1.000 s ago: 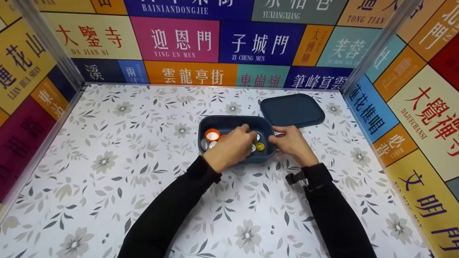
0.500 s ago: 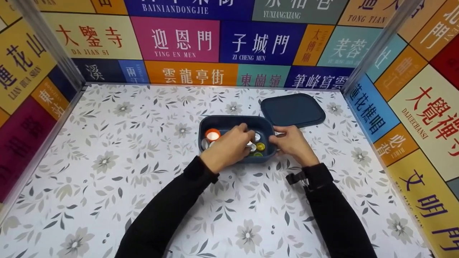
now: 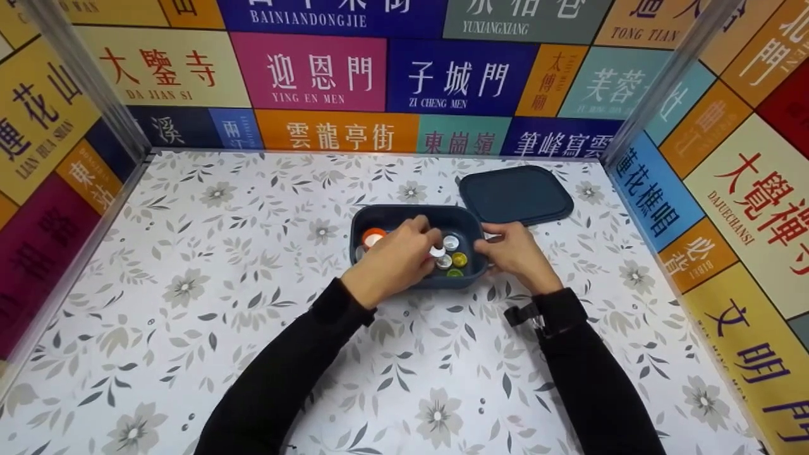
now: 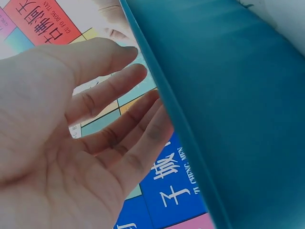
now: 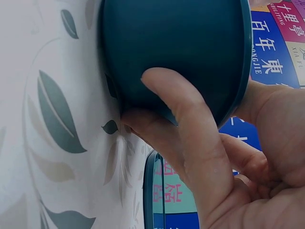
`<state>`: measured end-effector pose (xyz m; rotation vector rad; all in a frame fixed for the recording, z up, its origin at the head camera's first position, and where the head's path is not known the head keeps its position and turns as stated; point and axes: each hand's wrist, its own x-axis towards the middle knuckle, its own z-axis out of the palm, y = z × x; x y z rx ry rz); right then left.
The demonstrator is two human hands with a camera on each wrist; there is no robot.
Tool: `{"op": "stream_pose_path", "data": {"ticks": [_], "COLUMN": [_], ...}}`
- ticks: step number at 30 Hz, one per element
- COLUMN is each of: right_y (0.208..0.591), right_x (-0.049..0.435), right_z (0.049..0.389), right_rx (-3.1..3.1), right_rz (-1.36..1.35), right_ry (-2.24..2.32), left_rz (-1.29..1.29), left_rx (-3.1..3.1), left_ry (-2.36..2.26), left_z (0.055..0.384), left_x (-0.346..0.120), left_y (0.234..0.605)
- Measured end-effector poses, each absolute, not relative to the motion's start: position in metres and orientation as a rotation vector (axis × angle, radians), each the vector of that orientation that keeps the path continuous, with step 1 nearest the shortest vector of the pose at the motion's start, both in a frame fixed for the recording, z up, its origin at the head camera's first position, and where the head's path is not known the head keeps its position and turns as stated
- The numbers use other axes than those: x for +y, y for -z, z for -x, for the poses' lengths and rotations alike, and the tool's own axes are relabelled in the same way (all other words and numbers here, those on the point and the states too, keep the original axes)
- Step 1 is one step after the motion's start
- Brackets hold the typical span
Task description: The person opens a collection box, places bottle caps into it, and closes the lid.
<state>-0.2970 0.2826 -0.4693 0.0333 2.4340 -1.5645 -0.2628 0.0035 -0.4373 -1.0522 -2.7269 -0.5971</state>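
In the head view, my left hand [image 3: 404,256] reaches over the front wall into the dark blue box [image 3: 385,215]. Its fingertips are beside a small white round piece [image 3: 437,251]. In the left wrist view its fingers are loosely bent near the box rim, and no object shows between thumb and forefinger. My right hand [image 3: 517,253] grips the box's right end, with fingers against the outer wall [image 5: 176,95]. Inside lie silver round pieces [image 3: 450,242], a yellow one [image 3: 459,260], a green one [image 3: 454,273] and an orange-rimmed one [image 3: 373,237]. My left hand hides part of the interior.
A dark blue lid [image 3: 515,193] lies on the tabletop just behind the box's right end. Flower-patterned white cloth covers the table [image 3: 189,354]. Colourful panels with lettering [image 3: 316,69] stand as walls at the back and both sides.
My left hand has shifted slightly leftward within the box, uncovering more of the silver, yellow and green pieces at the right. My right hand stays at the box's right end.
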Motion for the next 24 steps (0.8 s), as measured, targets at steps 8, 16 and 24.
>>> {"op": "stream_pose_path", "data": {"ticks": [8, 16, 24], "right_y": [0.47, 0.471, 0.47], "right_x": [0.281, 0.28, 0.282], "right_z": [0.296, 0.296, 0.297], "right_rx": [2.462, 2.471, 2.479], "right_rz": [-0.042, -0.039, -0.042], "right_ry": [1.553, 1.541, 1.526], "left_rz": [0.977, 0.869, 0.644], "left_rx": [-2.711, -2.721, -2.809], "left_ry": [0.598, 0.698, 0.771], "left_z": [0.264, 0.268, 0.266], "left_x": [-0.022, -0.06, -0.086], "left_y": [0.445, 0.454, 0.463]}}
